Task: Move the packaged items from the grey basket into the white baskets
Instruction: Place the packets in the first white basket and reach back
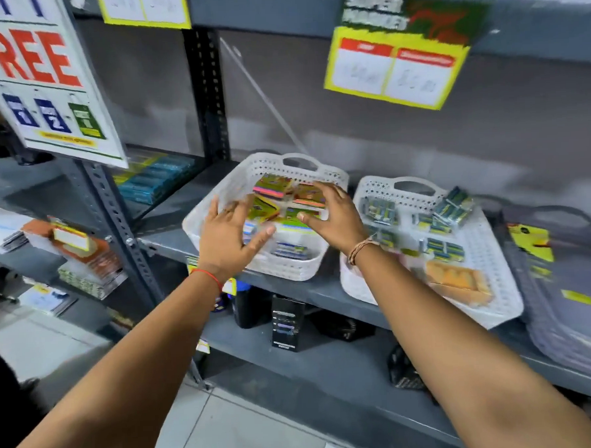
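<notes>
Colourful flat packets (288,198) lying in the left white basket (218,196), directly beneath and between the fingers. Left hand (225,238) and right hand (336,218) hovering over it, fingers spread, gripping nothing. Second white basket (492,259) just right of the right fingers, holding small green packs (452,205). Grey basket (567,279) farther right, all on a grey shelf (307,291).

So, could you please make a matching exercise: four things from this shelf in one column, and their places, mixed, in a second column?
Things:
1. left white basket
2. right white basket
3. grey basket
4. teal boxes

Places:
A. far right of the shelf
B. shelf bay to the left, behind the post
C. under both open hands
D. middle, holding dark blue-green packs

Pairs: 1-C, 2-D, 3-A, 4-B
</notes>
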